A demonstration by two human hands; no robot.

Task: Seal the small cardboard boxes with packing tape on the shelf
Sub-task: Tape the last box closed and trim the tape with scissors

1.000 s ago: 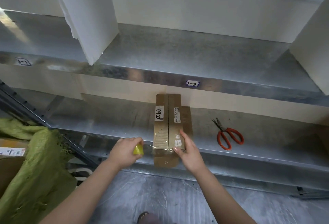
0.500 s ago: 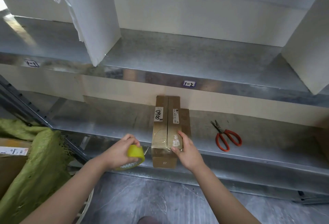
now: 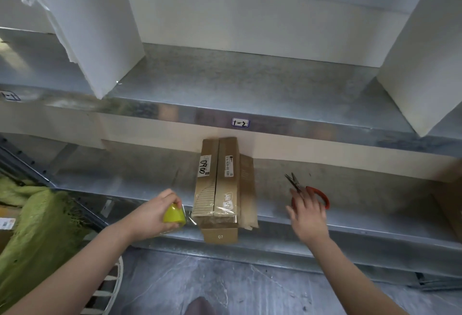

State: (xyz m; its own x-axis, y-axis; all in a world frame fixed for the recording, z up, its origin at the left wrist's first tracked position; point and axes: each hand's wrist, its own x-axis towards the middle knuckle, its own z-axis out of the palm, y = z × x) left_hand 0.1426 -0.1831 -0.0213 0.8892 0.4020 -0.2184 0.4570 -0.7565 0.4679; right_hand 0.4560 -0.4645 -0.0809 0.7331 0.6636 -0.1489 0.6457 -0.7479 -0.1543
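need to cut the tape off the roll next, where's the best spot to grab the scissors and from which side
Take the scissors by the red handle loops, coming from above at the front of the shelf. They lie flat, blades pointing toward the back, so the loops are the end nearest the open right hand over them; the left hand holds the tape roll.

Cardboard box (image 3: 220, 189) on the lower shelf (image 3: 140, 179), near end overhanging the front edge. Has scissors (image 3: 322, 193) at 3 o'clock on the same shelf, tape roll (image 3: 173, 214) just beside at 8 o'clock.
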